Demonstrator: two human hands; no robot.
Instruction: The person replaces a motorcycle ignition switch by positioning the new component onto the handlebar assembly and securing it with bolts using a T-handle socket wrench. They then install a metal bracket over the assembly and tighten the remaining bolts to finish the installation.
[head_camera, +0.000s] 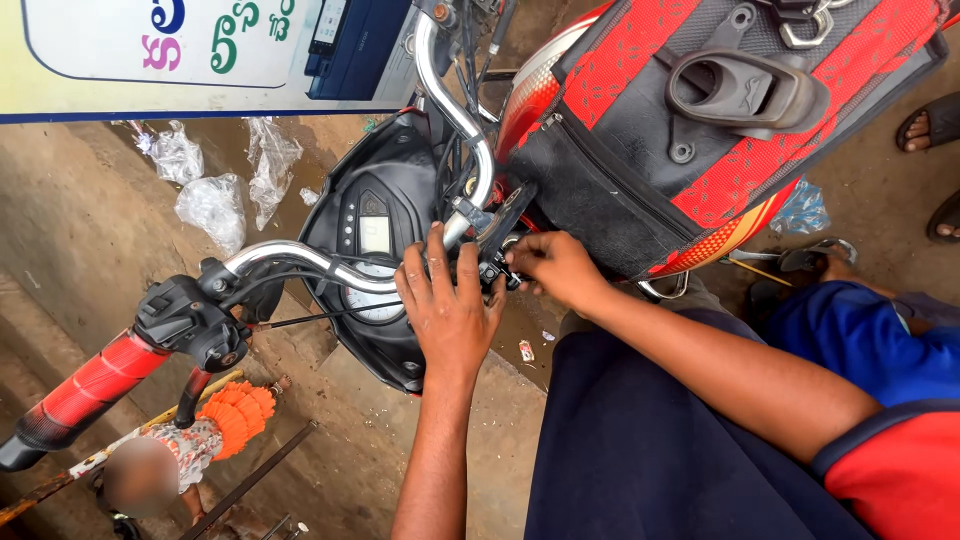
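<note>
Left hand (447, 305) grips my chrome handlebar (300, 262) at its clamp, while right hand (553, 268) pinches the small black fitting (495, 272) just beside it.

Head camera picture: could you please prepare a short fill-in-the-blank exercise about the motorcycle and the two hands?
1. Both hands work at the middle of the chrome ____, the left hand beside the right hand.
2. The rubber grip at the near end of the bar is coloured ____.
3. The red and black bag lies strapped over the fuel ____.
4. On the ground lie crumpled clear ____ bags.

Missing words: handlebar; red; tank; plastic
</note>
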